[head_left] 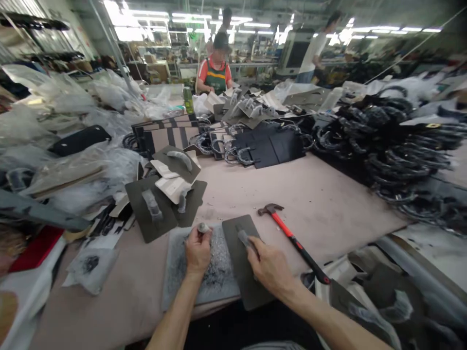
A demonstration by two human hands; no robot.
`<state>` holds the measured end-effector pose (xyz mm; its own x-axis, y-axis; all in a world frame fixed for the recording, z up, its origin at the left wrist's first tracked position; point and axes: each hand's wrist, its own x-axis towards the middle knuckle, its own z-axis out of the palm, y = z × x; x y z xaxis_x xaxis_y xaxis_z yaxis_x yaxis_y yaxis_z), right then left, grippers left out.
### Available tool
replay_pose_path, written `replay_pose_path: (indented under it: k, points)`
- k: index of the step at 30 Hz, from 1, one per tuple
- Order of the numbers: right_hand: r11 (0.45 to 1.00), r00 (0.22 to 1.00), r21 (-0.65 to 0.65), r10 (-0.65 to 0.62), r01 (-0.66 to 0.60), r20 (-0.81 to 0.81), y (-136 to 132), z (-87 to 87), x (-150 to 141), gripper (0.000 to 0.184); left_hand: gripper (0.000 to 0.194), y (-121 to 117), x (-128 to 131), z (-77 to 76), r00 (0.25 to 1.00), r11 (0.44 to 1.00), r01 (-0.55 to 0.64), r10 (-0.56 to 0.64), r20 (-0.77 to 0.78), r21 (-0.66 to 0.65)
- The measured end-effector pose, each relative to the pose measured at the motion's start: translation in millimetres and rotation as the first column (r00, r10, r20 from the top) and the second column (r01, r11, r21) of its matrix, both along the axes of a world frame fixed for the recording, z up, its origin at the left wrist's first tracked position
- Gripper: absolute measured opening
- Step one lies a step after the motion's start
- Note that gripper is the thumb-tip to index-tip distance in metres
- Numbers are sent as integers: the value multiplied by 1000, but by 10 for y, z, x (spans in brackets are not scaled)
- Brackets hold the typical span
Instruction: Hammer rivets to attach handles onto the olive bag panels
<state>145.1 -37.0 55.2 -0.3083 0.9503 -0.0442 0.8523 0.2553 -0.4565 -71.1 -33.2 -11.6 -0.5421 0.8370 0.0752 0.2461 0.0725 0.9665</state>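
Observation:
My left hand (199, 253) is closed around a short metal punch (203, 227), whose round end shows above the fist. It is over a worn grey board (175, 277) strewn with small scraps. My right hand (268, 265) grips the plastic-wrapped handle (243, 238) of a dark olive panel (237, 272), which overlaps the board's right side. A claw hammer (292, 238) with a red and black handle lies on the table to the right of the panel. More olive panels with wrapped handles (151, 206) are stacked behind and left of the board.
Dark bag pieces with round handles (270, 146) line the back of the table (328, 194). A tall heap of wrapped black handles (401, 146) stands at the right. Plastic bags (91, 170) crowd the left. A person in an apron (217, 75) works across the table.

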Motion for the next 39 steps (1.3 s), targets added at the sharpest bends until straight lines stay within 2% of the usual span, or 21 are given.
replay_pose_path:
  k: [3, 6, 8, 12, 15, 17, 20, 22, 26, 30, 33, 35, 36, 37, 39]
  points:
    - [999, 999, -40, -12, 10, -37, -206, -197, 7, 43, 26, 31, 32, 38, 997, 999, 44, -45, 66, 15]
    - [993, 998, -103, -55, 54, -11, -178, -163, -15, 41, 36, 160, 167, 112, 968, 990, 118, -133, 213, 81]
    - [985, 998, -161, -70, 70, 3, -134, -111, -24, 39, 35, 280, 312, 154, 935, 973, 197, -223, 277, 117]
    - [970, 989, -230, -101, 73, -111, -111, -68, -13, 45, 26, 457, 580, 137, 897, 938, 331, -346, 274, 101]
    - [977, 961, -202, -123, 73, -248, -72, -74, 112, 48, 25, 478, 654, 54, 895, 932, 354, -360, 264, 72]
    - [984, 949, -105, -165, 142, -270, 3, -102, 283, 45, 26, 462, 651, 6, 890, 931, 357, -364, 275, 76]
    - [963, 964, 104, -235, 248, -125, 163, -204, 640, 40, 26, 448, 634, -23, 892, 932, 355, -362, 270, 78]
    - [949, 962, 175, -273, 263, 31, 258, -303, 888, 37, 25, 454, 639, -24, 902, 936, 345, -350, 255, 67]
    - [949, 910, 139, -313, 284, 274, 359, -483, 1243, 32, 23, 474, 675, -16, 907, 939, 341, -343, 244, 54]
    - [959, 899, 62, -282, 277, 337, 409, -540, 1361, 26, 20, 477, 703, 6, 920, 940, 339, -339, 196, 33]
    - [952, 916, -35, -282, 303, 285, 469, -494, 1361, 20, 16, 472, 715, 32, 932, 939, 344, -342, 117, 7]
    - [916, 939, -210, -320, 341, 128, 515, -440, 1329, 16, 12, 465, 724, 45, 936, 936, 352, -352, 22, -3]
    - [866, 928, -364, -373, 343, -15, 537, -408, 1301, 15, 10, 460, 730, 50, 933, 934, 357, -357, -35, -4]
    - [789, 880, -537, -445, 297, -168, 555, -372, 1263, 14, 9, 454, 736, 54, 927, 931, 366, -365, -92, -2]
    - [613, 712, -783, -596, 105, -371, 582, -276, 1162, 8, 10, 441, 749, 58, 905, 919, 394, -387, -178, 5]
